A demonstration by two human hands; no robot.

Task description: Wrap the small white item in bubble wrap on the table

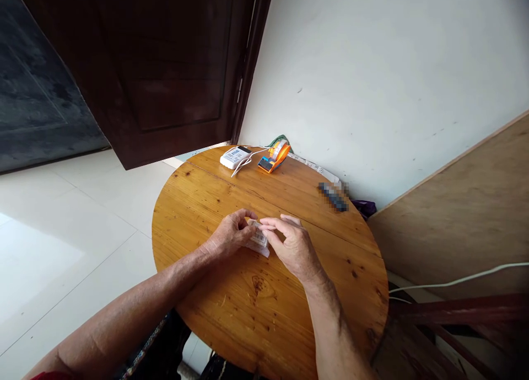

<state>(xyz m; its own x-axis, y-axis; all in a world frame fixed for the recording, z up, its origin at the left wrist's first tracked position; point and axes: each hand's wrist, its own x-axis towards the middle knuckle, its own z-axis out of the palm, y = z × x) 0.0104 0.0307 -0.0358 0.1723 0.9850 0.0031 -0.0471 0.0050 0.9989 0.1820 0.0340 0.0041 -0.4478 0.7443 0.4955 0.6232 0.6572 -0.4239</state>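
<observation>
My left hand [230, 235] and my right hand [289, 245] meet over the middle of a round wooden table [215, 198]. Between them lies a small white packet with printed text [259, 240]. The fingers of both hands are curled and pinch the packet's upper edge. Part of the packet is hidden under my fingers, and its lower corner rests on the tabletop.
At the table's far edge sit a white box with a white cord [233, 157], an orange tape dispenser [273, 156] and a blurred dark object [334, 196]. A dark wooden door [157, 65] stands open behind, a plywood board [467, 214] leans at right, and a white cable [458, 281] runs beside it.
</observation>
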